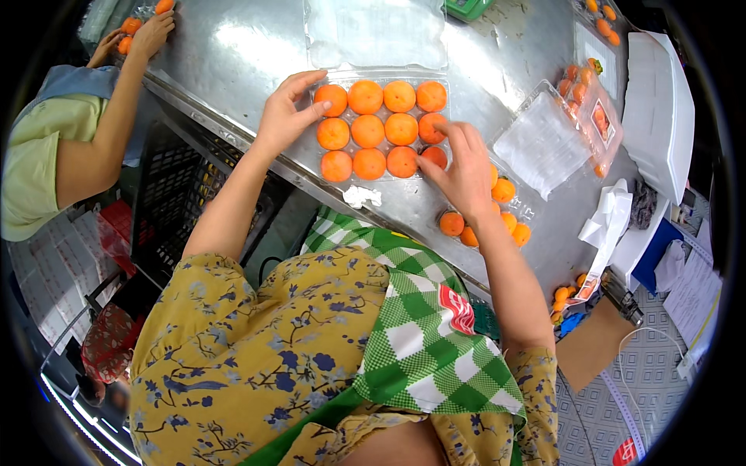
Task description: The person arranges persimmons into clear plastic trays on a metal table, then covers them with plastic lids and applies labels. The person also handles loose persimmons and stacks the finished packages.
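Observation:
A clear plastic clamshell tray (379, 74) lies on the metal table, its lid (376, 35) folded back. Several orange persimmons (368, 131) fill it in three rows. My left hand (288, 110) rests at the tray's upper left corner, thumb on the corner fruit. My right hand (460, 166) is at the right edge, its fingers around the lower right fruit (434, 156); how firmly they hold it cannot be told. Below my right forearm sits a second clear tray with several persimmons (520, 234), partly hidden by the arm. A crumpled white tissue (361, 197) lies in front of the full tray.
Empty clear trays (542, 140) and closed packs of orange fruit (600, 122) lie at the right. A white foam box (658, 116) stands beyond them. At the upper left a co-worker's hands (152, 35) handle fruit. A black plastic crate (175, 192) is below the table's edge.

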Demonstrator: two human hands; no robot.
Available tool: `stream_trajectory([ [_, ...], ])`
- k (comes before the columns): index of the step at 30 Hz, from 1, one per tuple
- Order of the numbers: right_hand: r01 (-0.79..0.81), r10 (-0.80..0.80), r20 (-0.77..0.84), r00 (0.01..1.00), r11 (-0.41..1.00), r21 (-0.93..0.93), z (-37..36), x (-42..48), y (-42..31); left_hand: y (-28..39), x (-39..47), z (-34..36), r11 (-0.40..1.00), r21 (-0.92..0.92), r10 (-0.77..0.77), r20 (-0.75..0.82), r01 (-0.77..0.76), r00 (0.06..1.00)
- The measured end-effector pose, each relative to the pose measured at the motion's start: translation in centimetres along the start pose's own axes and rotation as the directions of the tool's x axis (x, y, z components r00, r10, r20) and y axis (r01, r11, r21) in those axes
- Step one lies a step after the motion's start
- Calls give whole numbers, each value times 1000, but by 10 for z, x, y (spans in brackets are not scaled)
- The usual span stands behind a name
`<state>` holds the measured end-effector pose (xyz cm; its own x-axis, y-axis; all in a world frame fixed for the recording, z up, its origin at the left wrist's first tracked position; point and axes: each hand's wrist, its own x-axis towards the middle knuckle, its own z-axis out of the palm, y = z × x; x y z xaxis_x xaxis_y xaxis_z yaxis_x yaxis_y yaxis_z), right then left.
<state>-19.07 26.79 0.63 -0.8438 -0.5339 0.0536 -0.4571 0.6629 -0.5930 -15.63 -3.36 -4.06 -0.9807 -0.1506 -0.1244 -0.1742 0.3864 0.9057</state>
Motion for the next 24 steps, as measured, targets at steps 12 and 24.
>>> stream_trajectory([
  [12, 213, -205, 93, 974, 973, -88, 62, 92, -22, 16, -13, 19, 950, 307, 82, -60, -60, 995],
  [24, 283, -253, 188, 949, 948, -149, 61, 103, -27, 15, -9, 20, 919, 382, 139, -75, -100, 987],
])
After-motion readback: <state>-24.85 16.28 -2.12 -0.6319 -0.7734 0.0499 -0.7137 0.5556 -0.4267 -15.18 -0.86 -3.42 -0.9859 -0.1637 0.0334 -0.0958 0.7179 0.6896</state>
